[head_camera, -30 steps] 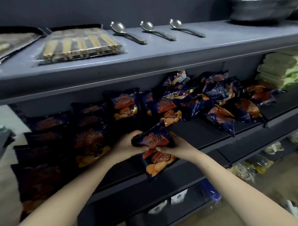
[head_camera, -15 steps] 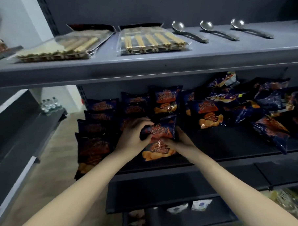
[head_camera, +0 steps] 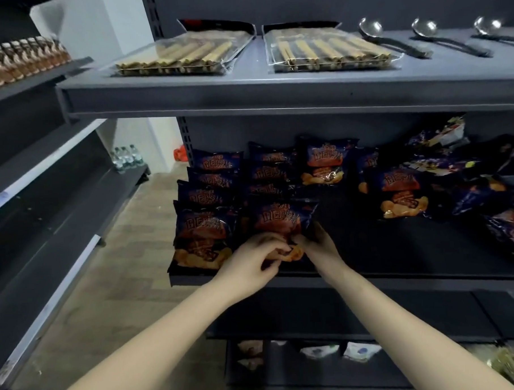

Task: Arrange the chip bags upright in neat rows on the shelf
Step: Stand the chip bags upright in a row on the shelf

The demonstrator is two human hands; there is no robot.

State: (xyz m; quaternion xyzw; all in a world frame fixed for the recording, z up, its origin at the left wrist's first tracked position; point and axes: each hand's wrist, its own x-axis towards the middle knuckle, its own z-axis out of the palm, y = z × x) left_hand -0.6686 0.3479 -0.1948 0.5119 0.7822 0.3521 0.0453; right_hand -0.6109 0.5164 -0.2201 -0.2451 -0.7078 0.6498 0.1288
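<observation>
Head view is showing both hands settling a dark-blue chip bag [head_camera: 283, 218] at the front of the second row on the middle shelf [head_camera: 400, 277], just beside the front bag of the left row [head_camera: 204, 235]. The left hand [head_camera: 252, 261] is pinching the bag's bottom edge with curled fingers. The right hand [head_camera: 320, 248] is gripping the lower right corner, with its fingertips partly hiding behind the foil.

To finish this step well, the hands should probably be pressing the base flat onto the shelf, keeping the printed face forward, and letting the top lean lightly on the bag behind. The front edge should be lining up with the neighbouring bag. Releasing gently, one hand at a time, seems wise, since a puffed bag this near the shelf lip is likely to tip forward. A loose heap of bags [head_camera: 484, 179] is lying unsorted to the right, so more of the task is waiting.

Against the frame half a second back, the bag is now standing in line with the rows rather than being carried in front of them. The hands are now working at its bottom edge instead of clasping its sides.
</observation>
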